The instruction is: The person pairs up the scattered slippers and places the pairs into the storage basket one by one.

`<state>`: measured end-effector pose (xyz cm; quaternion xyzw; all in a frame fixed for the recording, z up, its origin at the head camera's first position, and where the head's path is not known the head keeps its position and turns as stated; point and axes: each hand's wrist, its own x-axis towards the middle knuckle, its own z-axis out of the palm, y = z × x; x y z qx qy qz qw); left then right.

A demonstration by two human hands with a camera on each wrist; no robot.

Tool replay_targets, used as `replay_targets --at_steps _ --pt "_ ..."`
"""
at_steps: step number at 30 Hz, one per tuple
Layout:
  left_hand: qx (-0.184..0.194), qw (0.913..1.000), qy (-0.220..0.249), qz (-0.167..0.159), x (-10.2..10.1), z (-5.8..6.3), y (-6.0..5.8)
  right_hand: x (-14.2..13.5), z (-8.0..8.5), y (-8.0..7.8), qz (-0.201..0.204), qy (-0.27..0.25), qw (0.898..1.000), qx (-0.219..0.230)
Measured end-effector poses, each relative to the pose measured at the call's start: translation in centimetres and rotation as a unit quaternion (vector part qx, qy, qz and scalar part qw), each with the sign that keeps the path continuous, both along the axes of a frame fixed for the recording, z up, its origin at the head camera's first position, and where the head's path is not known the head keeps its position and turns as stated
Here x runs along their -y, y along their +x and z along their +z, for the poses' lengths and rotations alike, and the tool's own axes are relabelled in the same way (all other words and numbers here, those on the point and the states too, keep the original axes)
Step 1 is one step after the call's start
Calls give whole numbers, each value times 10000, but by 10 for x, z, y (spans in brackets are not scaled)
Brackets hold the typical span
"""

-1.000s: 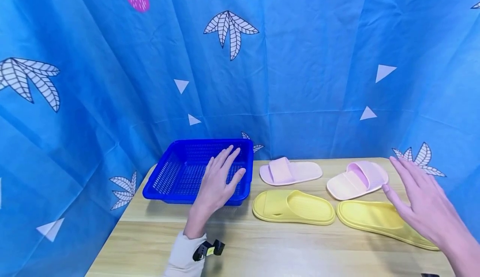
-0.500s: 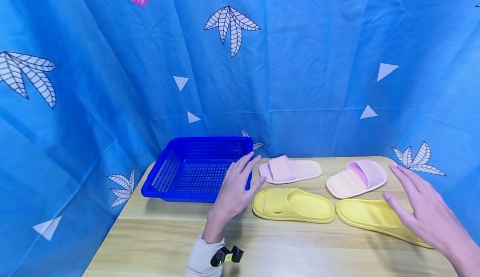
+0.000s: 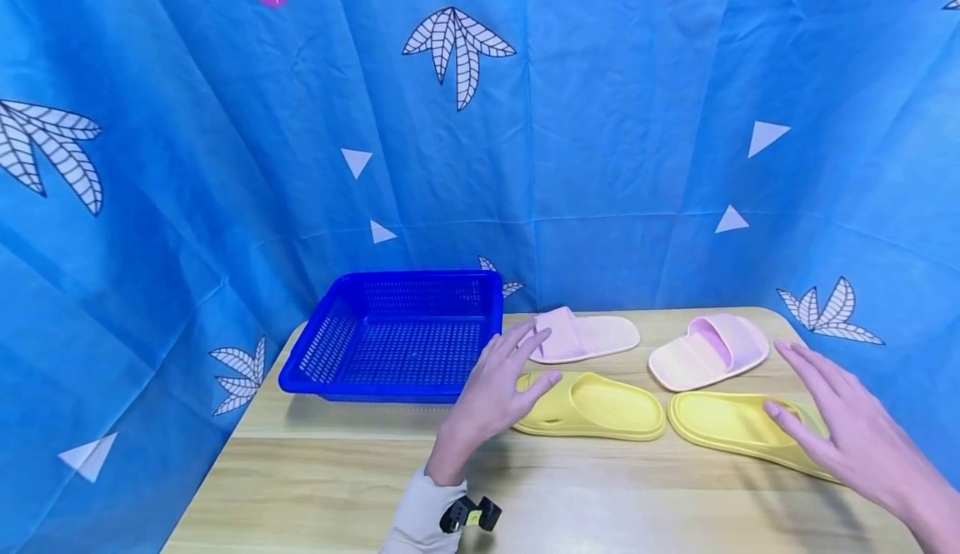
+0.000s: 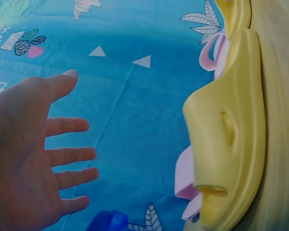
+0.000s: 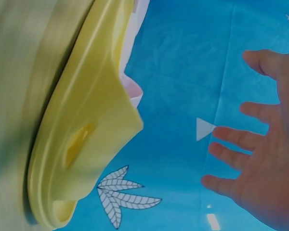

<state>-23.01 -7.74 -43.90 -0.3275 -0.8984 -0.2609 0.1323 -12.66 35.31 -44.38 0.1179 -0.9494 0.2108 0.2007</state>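
My left hand [image 3: 495, 391] hovers with fingers spread above the toe end of the left yellow slipper [image 3: 618, 408], hiding part of it. Over the right yellow slipper [image 3: 723, 421] hangs my right hand [image 3: 855, 429], its fingers extended and holding nothing; it covers that slipper's toe end. Behind the yellow pair lie two pink slippers: the left one [image 3: 607, 336] is partly covered by my left fingertips in the head view, while the right one [image 3: 690, 361] is angled. Both wrist views show a palm apart from the yellow slippers.
A blue plastic basket [image 3: 300, 383] with perforated walls stands at the back left of the wooden table [image 3: 315, 471]. A blue patterned curtain [image 3: 600, 121] hangs behind the table and along its left side.
My left hand has moved right, from over the basket to the left yellow slipper. My right hand has stayed nearly in place. The slippers and basket lie as before.
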Motion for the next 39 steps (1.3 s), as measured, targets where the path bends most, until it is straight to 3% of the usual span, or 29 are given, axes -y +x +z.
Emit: replay_targets --at_steps 6,13,19,29,34,39 --pt "94 9996 -278 -32 -7 -8 0 -7 -5 2 -17 3 9999 101" --pt "535 9976 -409 -167 -18 -19 0 -16 -17 2 -96 -4 9995 285" --pt "494 9955 -786 -196 -25 -27 0 -24 -28 2 -93 10 9990 435" --pt "891 9898 -1083 -234 -30 -52 -5 -35 -48 -5 178 112 9994 283" --pt "1199 9846 -1267 -83 -33 -62 -7 -41 -57 -6 247 278 9990 241" --pt "1205 9840 -1309 81 -36 -68 -10 -44 -66 -6 279 284 9988 292"
